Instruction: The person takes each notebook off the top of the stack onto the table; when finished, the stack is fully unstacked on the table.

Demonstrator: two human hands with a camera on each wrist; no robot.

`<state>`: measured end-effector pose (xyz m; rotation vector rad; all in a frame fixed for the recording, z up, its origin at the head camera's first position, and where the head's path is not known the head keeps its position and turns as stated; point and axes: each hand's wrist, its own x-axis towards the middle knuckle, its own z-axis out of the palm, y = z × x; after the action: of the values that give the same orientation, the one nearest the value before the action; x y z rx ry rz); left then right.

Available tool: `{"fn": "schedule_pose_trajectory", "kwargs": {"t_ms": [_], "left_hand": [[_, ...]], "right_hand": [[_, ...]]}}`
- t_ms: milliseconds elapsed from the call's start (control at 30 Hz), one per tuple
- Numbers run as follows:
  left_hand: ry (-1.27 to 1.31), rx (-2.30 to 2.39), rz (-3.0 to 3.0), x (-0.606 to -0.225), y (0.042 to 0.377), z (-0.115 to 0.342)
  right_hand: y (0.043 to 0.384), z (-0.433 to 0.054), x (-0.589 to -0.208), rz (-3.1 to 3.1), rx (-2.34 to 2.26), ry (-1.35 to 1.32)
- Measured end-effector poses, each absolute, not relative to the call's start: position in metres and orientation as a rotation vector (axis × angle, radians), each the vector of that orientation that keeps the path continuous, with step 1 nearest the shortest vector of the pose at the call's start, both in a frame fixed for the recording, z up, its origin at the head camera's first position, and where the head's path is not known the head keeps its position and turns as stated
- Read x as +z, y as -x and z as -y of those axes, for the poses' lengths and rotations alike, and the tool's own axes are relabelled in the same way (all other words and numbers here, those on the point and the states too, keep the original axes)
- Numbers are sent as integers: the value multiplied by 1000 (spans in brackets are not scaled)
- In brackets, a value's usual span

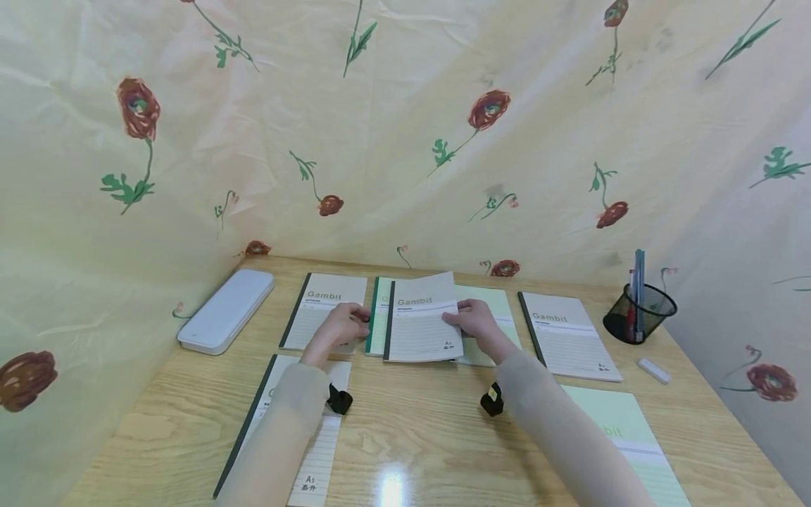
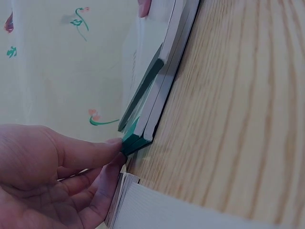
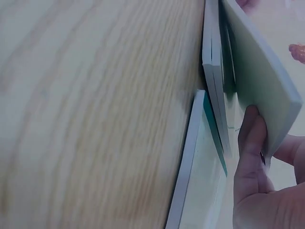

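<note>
In the head view, my right hand [image 1: 479,322] grips the right edge of a white notebook [image 1: 418,338] with a dark spine and "Gambit" on its cover. Its right side is raised, and the right wrist view shows my thumb and fingers on opposite faces. Under it lies a green-spined notebook [image 1: 381,317], part of a small stack; the white one hides much of its cover. My left hand [image 1: 345,325] pinches at that green spine [image 2: 132,143], thumb above and forefinger below. To the right of the stack, a pale green notebook [image 1: 500,303] partly shows.
White notebooks lie at back left [image 1: 332,289] and right [image 1: 567,331]. Larger notebooks, one white [image 1: 323,451] and one green [image 1: 640,451], lie nearer. A white case [image 1: 228,310] stands at far left; a mesh pen cup [image 1: 655,310] and an eraser [image 1: 654,370] are at right.
</note>
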<state>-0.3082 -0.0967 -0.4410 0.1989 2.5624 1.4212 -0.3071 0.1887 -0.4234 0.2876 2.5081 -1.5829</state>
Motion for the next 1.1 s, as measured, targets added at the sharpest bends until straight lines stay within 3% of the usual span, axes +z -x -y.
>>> {"fn": "schedule_pose_trajectory", "kwargs": {"t_ms": [467, 1100], "left_hand": [[-193, 1437, -2538, -438, 309, 96], [-171, 1451, -2525, -439, 307, 97]], "right_hand": [[280, -227, -410, -2397, -1659, -253], [208, -275, -393, -2380, -1641, -210]]}}
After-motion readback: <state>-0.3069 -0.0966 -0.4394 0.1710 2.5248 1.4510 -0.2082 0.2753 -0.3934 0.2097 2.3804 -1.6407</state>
